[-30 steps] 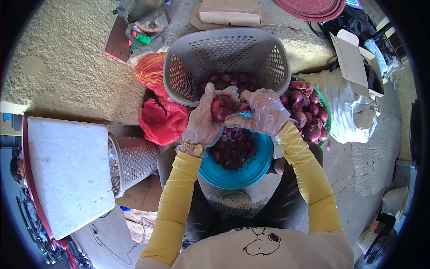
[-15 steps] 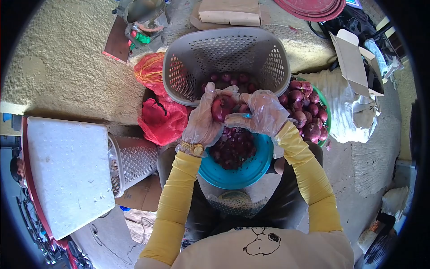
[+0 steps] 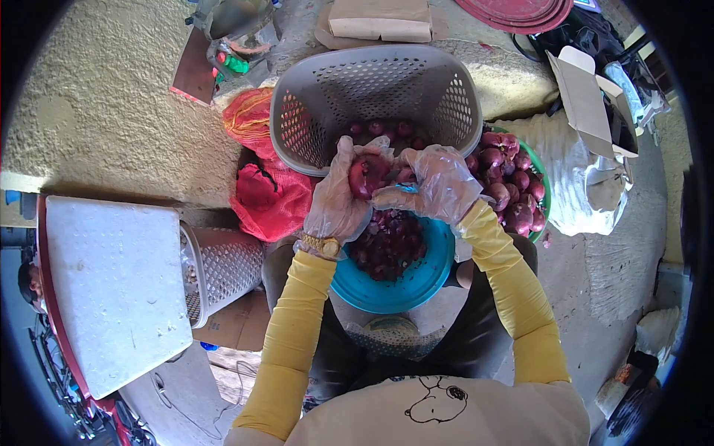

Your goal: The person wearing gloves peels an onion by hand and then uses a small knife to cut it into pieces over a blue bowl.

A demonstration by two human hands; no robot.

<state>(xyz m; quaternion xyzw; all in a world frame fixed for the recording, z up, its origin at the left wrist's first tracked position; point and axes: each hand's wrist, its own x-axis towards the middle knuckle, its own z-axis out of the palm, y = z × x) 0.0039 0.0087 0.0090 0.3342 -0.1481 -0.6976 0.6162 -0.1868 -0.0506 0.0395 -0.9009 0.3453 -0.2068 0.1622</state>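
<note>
My left hand (image 3: pixel 333 195), in a clear plastic glove, is closed around a red onion (image 3: pixel 367 178). Beside it, my gloved right hand (image 3: pixel 439 182) has its fingers bent in against the onion's right side. A small bright-blue piece (image 3: pixel 407 188) shows at the right fingers; its kind is hidden. Reddish-purple skin also shows between the two hands. Below them, a blue basin (image 3: pixel 394 299) holds dark red onion peelings (image 3: pixel 387 249). In front stands a grey perforated basket (image 3: pixel 375 67) with several red onions (image 3: pixel 377 128) at its bottom.
A green-rimmed basin (image 3: pixel 548 189) heaped with red onions stands to the right, next to a white sack (image 3: pixel 587 201). Red mesh bags (image 3: pixel 271 197) lie left of the basket. Farther left are a perforated bin (image 3: pixel 230 264) and a white foam-like slab (image 3: pixel 115 290).
The onion has turned slightly in my left hand and shows a fuller, smoother side. Both hands stay in nearly the same place above the basin.
</note>
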